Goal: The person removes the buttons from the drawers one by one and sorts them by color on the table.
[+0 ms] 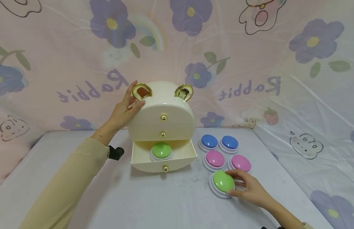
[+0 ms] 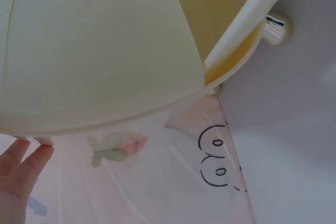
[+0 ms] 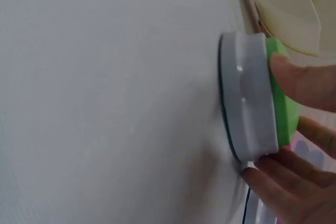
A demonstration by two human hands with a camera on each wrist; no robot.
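Note:
A cream storage box (image 1: 161, 122) with gold ears and small gold knobs stands upright, its bottom drawer (image 1: 149, 166) pulled out. Inside that drawer sits a green push button (image 1: 161, 150) on a white base. My left hand (image 1: 122, 111) rests against the box's upper left side near the ear, fingers fairly straight; in the left wrist view its fingertips touch the shell. To the right of the drawer, my right hand (image 1: 248, 187) grips another green push button (image 1: 223, 182), thumb on one side and fingers on the other. The right wrist view shows this button's white base (image 3: 247, 95) edge-on.
Behind the gripped button lie two pink push buttons, the left one (image 1: 215, 158) and the right one (image 1: 241, 163). Farther back are two blue ones, left (image 1: 209, 141) and right (image 1: 229, 142). A white cloth covers the table (image 1: 154, 203); a patterned curtain (image 1: 222, 41) hangs behind.

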